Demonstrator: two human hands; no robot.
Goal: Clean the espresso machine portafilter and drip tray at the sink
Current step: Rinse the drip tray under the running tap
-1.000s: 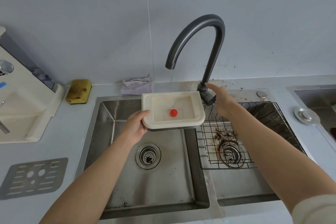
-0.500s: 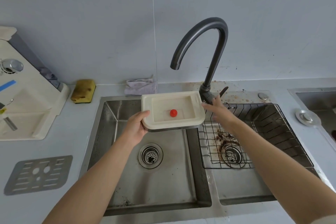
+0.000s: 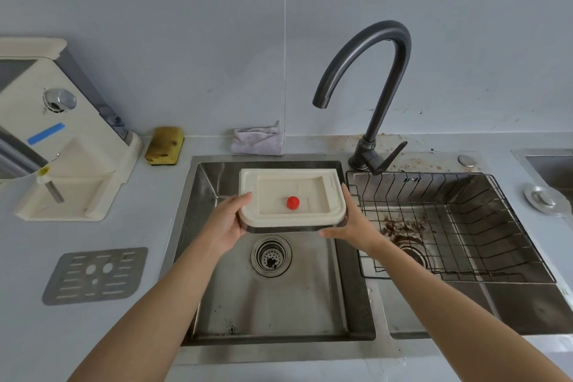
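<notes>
Left hand (image 3: 228, 223) grips the near-left corner of the cream drip tray (image 3: 273, 192), thumb over the rim and fingers underneath. My right hand (image 3: 356, 226) clasps the tray's right end, one finger up its side and the thumb along the front underside. I hold the tray roughly level in the air above the left sink basin (image 3: 279, 304), over the drain strainer (image 3: 271, 256). A red float (image 3: 292, 202) stands in the tray's well.

The dark gooseneck faucet (image 3: 387, 71) arches behind, its spout above the tray's far-right part; I see no stream at the spout. To the right, a wire basket (image 3: 465, 226) sits in the second basin, with coffee grounds (image 3: 400, 228) at its bottom. On the surface (image 3: 31, 257) to the left lie the metal tray grate (image 3: 96, 274), a yellow sponge (image 3: 164, 145), a grey cloth (image 3: 259, 141) and the espresso machine (image 3: 62, 146).

I judge this to be the tray-rinsing step. Next, tipping the tray toward the drain calls for a firm two-handed grip and a slow tilt, so that any water runs out without splashing.
</notes>
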